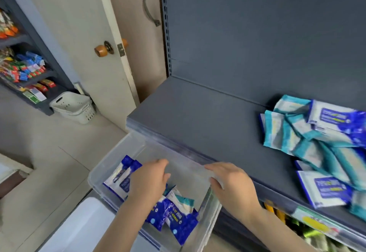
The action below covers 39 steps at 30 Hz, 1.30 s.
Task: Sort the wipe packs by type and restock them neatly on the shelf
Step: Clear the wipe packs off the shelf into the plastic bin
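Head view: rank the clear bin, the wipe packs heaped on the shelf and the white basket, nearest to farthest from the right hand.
1. Clear bin: its rim meets the right hand.
2. Heaped wipe packs: on the shelf, to the right.
3. White basket: on the floor, far left by the door.

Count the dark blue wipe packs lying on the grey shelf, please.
2 in plain view: one dark blue pack on top of the teal packs at the back, another near the shelf front edge. Blue edges under the teal ones suggest more may be hidden.
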Available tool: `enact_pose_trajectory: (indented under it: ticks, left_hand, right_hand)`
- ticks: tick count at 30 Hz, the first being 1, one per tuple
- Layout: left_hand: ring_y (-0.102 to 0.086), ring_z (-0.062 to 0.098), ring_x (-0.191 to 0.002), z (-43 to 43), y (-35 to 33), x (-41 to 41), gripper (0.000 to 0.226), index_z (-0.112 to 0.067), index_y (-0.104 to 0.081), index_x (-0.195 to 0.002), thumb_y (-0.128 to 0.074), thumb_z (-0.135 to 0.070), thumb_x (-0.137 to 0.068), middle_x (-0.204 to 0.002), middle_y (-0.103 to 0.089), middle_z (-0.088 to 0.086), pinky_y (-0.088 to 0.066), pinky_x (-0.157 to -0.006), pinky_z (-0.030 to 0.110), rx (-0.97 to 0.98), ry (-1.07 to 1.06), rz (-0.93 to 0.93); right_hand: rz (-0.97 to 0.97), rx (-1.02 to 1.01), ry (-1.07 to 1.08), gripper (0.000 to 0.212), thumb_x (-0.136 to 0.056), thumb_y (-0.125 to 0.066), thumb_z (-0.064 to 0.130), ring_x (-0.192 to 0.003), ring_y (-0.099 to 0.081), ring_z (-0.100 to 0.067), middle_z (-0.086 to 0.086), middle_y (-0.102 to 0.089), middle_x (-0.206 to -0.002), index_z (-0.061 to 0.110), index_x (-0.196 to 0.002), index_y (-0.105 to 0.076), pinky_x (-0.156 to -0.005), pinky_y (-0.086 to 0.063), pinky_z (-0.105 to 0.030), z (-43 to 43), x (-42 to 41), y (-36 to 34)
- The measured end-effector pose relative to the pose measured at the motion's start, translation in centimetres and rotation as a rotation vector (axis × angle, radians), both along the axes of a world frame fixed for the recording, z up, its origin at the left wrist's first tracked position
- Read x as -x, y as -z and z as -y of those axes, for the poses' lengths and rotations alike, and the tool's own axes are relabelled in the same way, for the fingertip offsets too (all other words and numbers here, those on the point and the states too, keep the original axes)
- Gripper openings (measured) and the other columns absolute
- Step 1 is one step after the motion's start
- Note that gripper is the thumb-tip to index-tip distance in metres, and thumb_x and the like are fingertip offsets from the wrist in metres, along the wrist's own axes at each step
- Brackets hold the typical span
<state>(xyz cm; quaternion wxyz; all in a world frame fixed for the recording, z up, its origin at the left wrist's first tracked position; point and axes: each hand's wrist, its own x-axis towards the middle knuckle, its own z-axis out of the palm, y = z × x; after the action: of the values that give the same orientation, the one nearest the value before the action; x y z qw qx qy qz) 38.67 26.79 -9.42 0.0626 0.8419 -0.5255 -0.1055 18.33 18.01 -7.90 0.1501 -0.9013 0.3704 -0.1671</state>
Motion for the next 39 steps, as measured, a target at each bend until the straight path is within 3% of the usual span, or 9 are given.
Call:
enact_pose_trajectory:
  ticks: [6,12,17,25,31,36,39]
  left_hand:
    - [-0.057,0.013,-0.109,5.4,-3.6,9.4,0.035,-0.033,-0.049,-0.129,-0.05,-0.04,-0.094,-0.121,-0.058,-0.012,-0.047,-0.081,0.031,0.11,0.21,-0.003]
    - [-0.057,0.009,-0.106,10.5,-5.8,20.0,0.032,-0.036,-0.049,-0.126,-0.05,-0.041,-0.094,-0.12,-0.057,-0.015,-0.047,-0.08,0.028,0.144,0.448,-0.049]
    - [-0.056,0.011,-0.107,13.6,-5.4,27.7,0.034,-0.033,-0.05,-0.125,-0.052,-0.041,-0.093,-0.12,-0.056,-0.012,-0.049,-0.082,0.031,0.115,0.551,-0.09]
    - [-0.047,0.013,-0.114,15.6,-3.4,33.3,0.046,-0.023,-0.042,-0.119,-0.058,-0.051,-0.087,-0.122,-0.051,-0.005,-0.042,-0.088,0.027,0.066,0.448,0.049]
    - [-0.052,0.016,-0.105,16.4,-3.8,33.9,0.036,-0.018,-0.047,-0.115,-0.061,-0.039,-0.089,-0.117,-0.054,0.0,-0.043,-0.083,0.027,-0.022,0.416,0.053]
    - [-0.057,0.013,-0.09,16.5,-7.5,30.7,0.014,-0.02,-0.054,-0.094,-0.056,-0.034,-0.091,-0.104,-0.055,-0.001,-0.046,-0.07,0.025,-0.104,0.343,0.095]
    - [-0.06,0.013,-0.084,17.1,-9.6,29.5,0.017,-0.02,-0.054,-0.09,-0.057,-0.037,-0.09,-0.097,-0.057,-0.002,-0.048,-0.067,0.028,-0.106,0.238,-0.038]
  right_hand:
    - [-0.024,0.017,0.176,0.038,-0.066,-0.071,0.012,-0.084,-0.068,-0.018,0.01,-0.071,-0.096,0.027,-0.101,-0.07,-0.067,-0.055,-0.029,2.3,11.2,-2.8]
    - [-0.063,-0.096,0.46,0.04,-0.091,-0.054,0.023,-0.116,-0.053,-0.01,0.017,-0.055,-0.129,0.038,-0.128,-0.053,-0.088,-0.043,-0.024,3.0,22.3,-4.4]
    - [-0.118,-0.128,0.593,0.041,-0.093,-0.051,0.026,-0.123,-0.047,-0.007,0.019,-0.048,-0.137,0.039,-0.132,-0.047,-0.089,-0.043,-0.022,3.6,30.8,-4.9]
    - [-0.339,-0.236,0.613,0.059,-0.089,-0.057,0.038,-0.129,-0.034,-0.016,0.01,-0.04,-0.139,0.031,-0.143,-0.033,-0.099,-0.035,-0.03,6.5,38.1,-1.9]
    - [-0.285,-0.18,0.602,0.052,-0.081,-0.064,0.04,-0.115,-0.044,-0.015,0.009,-0.049,-0.121,0.032,-0.129,-0.046,-0.089,-0.033,-0.026,7.9,38.7,-1.4]
    - [-0.233,-0.148,0.589,0.039,-0.083,-0.061,0.041,-0.109,-0.049,-0.014,0.01,-0.051,-0.114,0.029,-0.118,-0.051,-0.085,-0.035,-0.025,8.3,39.4,-1.4]
    - [-0.07,-0.186,0.573,0.031,-0.082,-0.065,0.038,-0.102,-0.056,-0.014,0.009,-0.061,-0.11,0.026,-0.109,-0.055,-0.078,-0.041,-0.026,9.2,38.6,-2.6]
